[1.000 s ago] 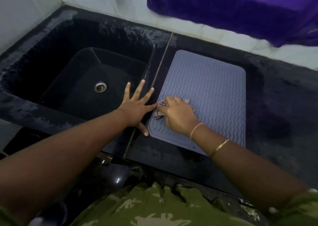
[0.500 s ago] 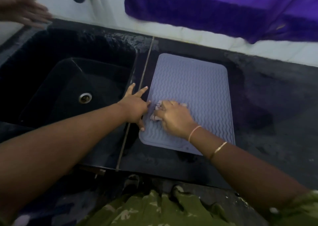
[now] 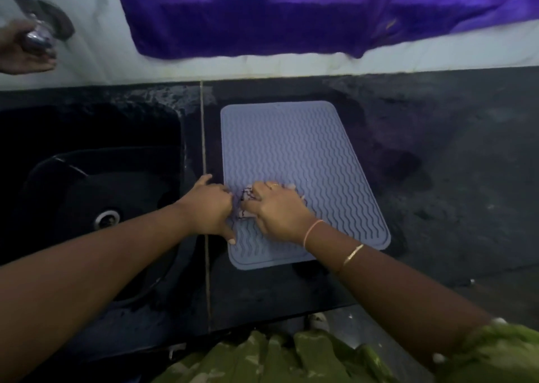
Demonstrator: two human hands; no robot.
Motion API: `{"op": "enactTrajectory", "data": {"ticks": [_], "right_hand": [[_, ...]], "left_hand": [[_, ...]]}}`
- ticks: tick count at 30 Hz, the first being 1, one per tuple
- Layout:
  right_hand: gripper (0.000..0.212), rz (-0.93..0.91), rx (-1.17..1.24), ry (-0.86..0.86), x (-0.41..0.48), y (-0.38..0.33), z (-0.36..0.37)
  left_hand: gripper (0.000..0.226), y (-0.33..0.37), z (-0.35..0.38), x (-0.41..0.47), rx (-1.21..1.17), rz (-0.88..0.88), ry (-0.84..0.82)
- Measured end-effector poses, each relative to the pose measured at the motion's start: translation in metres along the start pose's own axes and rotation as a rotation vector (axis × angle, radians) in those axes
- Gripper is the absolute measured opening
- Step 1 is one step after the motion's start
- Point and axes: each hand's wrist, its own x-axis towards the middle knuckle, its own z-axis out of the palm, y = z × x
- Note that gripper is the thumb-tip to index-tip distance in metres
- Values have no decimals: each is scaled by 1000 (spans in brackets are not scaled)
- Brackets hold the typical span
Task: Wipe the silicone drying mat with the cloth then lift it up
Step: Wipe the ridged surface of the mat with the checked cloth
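A grey silicone drying mat (image 3: 294, 155) with wavy ridges lies flat on the dark counter (image 3: 452, 178), just right of the sink. My right hand (image 3: 277, 210) presses a small patterned cloth (image 3: 246, 197) onto the mat's near-left part; most of the cloth is hidden under the fingers. My left hand (image 3: 211, 207) rests at the mat's left edge with fingers curled, thumb tip on the mat, touching the cloth's side.
A black sink (image 3: 96, 196) with a round drain (image 3: 106, 217) lies to the left. Another person's hand (image 3: 24, 50) holds a tap (image 3: 39, 34) at the top left. A purple cloth (image 3: 306, 12) hangs on the white wall behind.
My left hand's fingers went from spread to curled against the mat's edge. The view shifted, and another person's hand came to the tap. My right hand stays on the cloth.
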Motion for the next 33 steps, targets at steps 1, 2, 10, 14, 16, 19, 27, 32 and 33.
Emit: {"op": "enactTrajectory", "data": {"ticks": [1,2,10,14,16,19,27,32,33], "right_hand": [[34,-5,-2,11,-3,-3,1],[33,-24,3,12,-8,-5,3],[34,-251,32,-27,-49,-13,9],[35,-173,-39,-21,-23,3,7],[26,-58,-64,-17,-10,5,-2],[25,45,-78,29,-4,1,-3],[30,-106,19,37,-55,-27,8],[23,-3,-39,68,-27,-8,12],[20,25,-32,80,-18,-4,12]], "left_hand": [[62,-1,-1,0,7,16,9],[60,-2,-2,1,12,29,21],[57,-2,-8,8,99,92,22],[59,-3,-7,9,115,113,30],[59,-3,-7,9,125,113,38],[59,-3,-7,8,132,121,63],[57,-7,-4,6,90,149,118],[63,-9,6,8,75,125,127],[64,-10,8,7,69,120,128]]}}
